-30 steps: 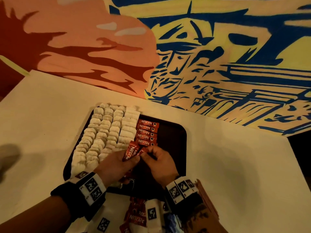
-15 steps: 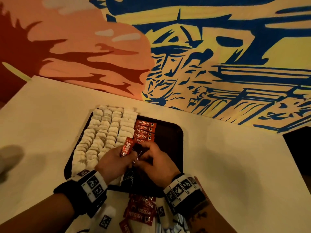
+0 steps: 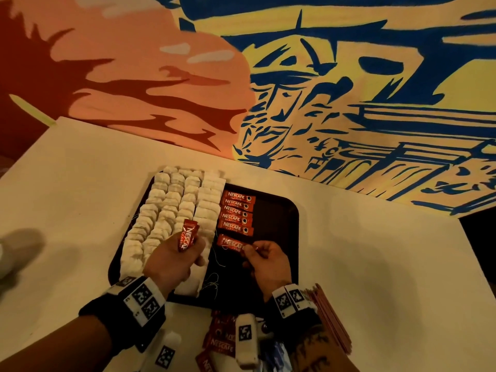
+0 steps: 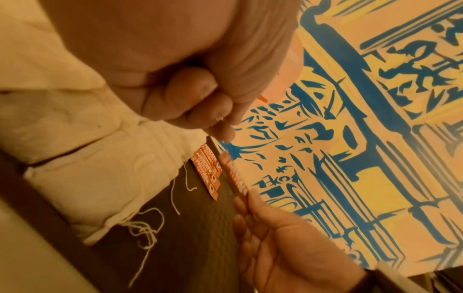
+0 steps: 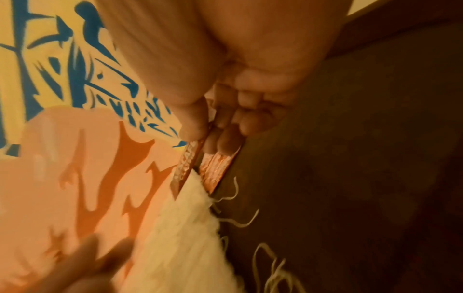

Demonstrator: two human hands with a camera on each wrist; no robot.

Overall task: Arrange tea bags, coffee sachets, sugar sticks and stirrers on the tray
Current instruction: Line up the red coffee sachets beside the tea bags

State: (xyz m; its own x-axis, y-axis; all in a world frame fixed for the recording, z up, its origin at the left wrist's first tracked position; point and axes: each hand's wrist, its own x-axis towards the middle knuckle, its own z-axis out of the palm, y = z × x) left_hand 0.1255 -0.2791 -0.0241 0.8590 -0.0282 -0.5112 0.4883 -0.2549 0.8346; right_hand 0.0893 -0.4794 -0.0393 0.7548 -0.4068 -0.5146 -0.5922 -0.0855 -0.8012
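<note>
A black tray (image 3: 276,218) holds rows of white tea bags (image 3: 171,210) on its left half. Beside them lies a column of several red Nescafé sachets (image 3: 237,210). My left hand (image 3: 192,245) hovers over the tea bags and grips a small upright bundle of sachets (image 3: 188,236). My right hand (image 3: 251,248) pinches the right end of one sachet (image 3: 230,243), held level just below the column. The right wrist view shows thumb and fingers closed on this sachet (image 5: 188,164), next to the tea bags (image 5: 180,228). From the left wrist, the same sachet (image 4: 234,174) appears edge-on.
Loose tea-bag strings (image 3: 214,280) lie on the tray's dark floor. More red sachets (image 3: 220,342) sit on the white table near me, with a bundle of reddish stirrers (image 3: 332,318) to the right. A painted wall rises behind the table.
The hands were together over the bundle. Now the right hand has drawn one sachet away to the right, below the column, while the left hand keeps the rest.
</note>
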